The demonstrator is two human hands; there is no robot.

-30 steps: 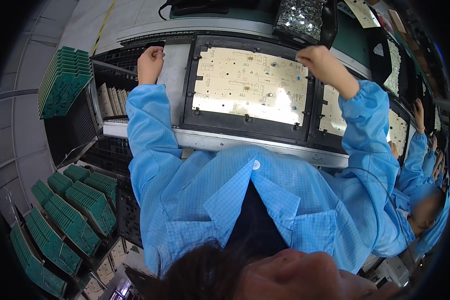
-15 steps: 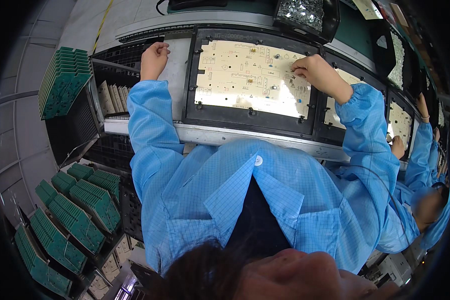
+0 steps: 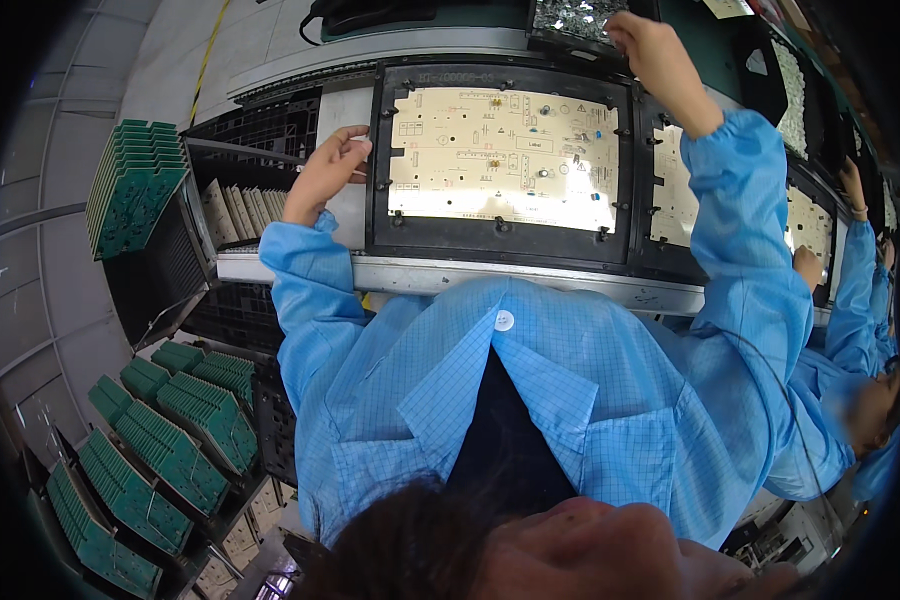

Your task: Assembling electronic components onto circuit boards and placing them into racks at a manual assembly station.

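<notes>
A cream circuit board (image 3: 450,190) lies flat in a black carrier frame (image 3: 560,243) with small clips round its rim. A few small blue and yellow parts stand up on the board. My left hand (image 3: 332,172) is at the frame's left edge, fingers loosely stretched and apart, nothing seen in them; whether it touches the frame I cannot tell. Beyond the board, my right hand (image 3: 662,62) reaches to a black bin (image 3: 582,45) of small shiny parts (image 3: 570,18). Its fingertips are drawn together at the bin's right side; what they hold, if anything, is too small to make out.
More carriers with cream boards (image 3: 673,215) continue to the right, where a co-worker's hand (image 3: 808,266) rests near one. A bin of pale parts (image 3: 790,105) stands at the far right. Racks of green boards (image 3: 135,190) and a rack of cream boards (image 3: 238,210) are on the left.
My right hand has left the board and moved away from me to the parts bin. My left hand has come nearer and rightward to the carrier's left edge, its fingers opening out.
</notes>
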